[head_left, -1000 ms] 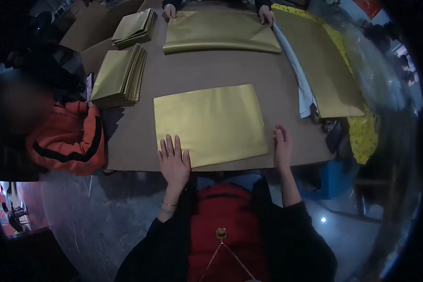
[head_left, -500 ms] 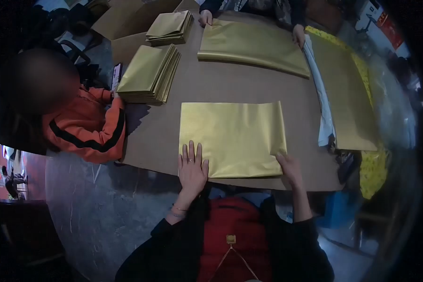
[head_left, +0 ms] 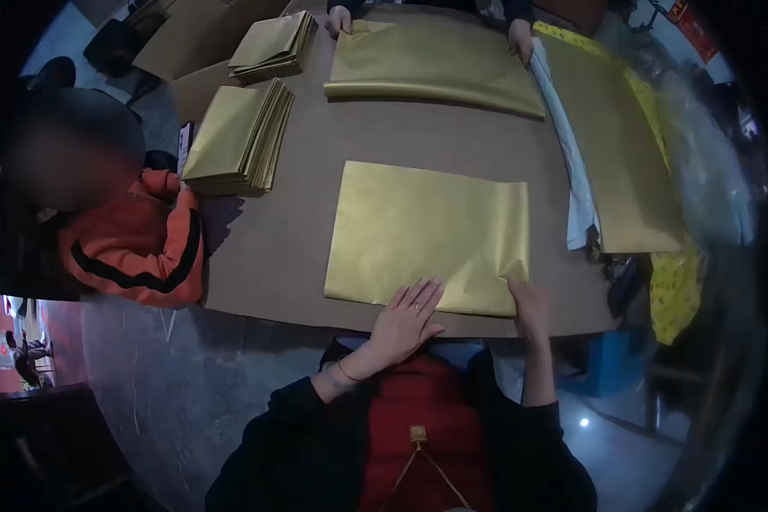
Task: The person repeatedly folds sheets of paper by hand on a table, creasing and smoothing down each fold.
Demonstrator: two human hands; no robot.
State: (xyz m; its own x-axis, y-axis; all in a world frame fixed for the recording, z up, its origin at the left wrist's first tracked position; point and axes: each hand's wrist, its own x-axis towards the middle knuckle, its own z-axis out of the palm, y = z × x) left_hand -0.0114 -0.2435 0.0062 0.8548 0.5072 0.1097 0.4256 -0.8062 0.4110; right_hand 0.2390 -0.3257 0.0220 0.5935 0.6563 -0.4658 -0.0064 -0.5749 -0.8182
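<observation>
A gold sheet [head_left: 418,230] lies flat near the front edge of the brown table, its right side creased and slightly raised. My left hand [head_left: 407,324] rests with spread fingers on the sheet's front edge, near the middle. At the sheet's lower right corner, my right hand [head_left: 527,305] is closed on the sheet, its fingertips partly hidden by the gold material. Across the table, another person's two hands hold a larger gold sheet [head_left: 435,68] with a rolled or folded front edge.
Two stacks of folded gold sheets [head_left: 230,136] [head_left: 269,47] stand at the left. A person in an orange sleeve [head_left: 149,247] sits at the left edge, by a phone. More gold material [head_left: 614,154] lies at the right over yellow and pale sheets.
My left hand has slid right along the sheet's front edge. My right hand, apart from the sheet at first, has closed on its lower right corner. The camera view has shifted.
</observation>
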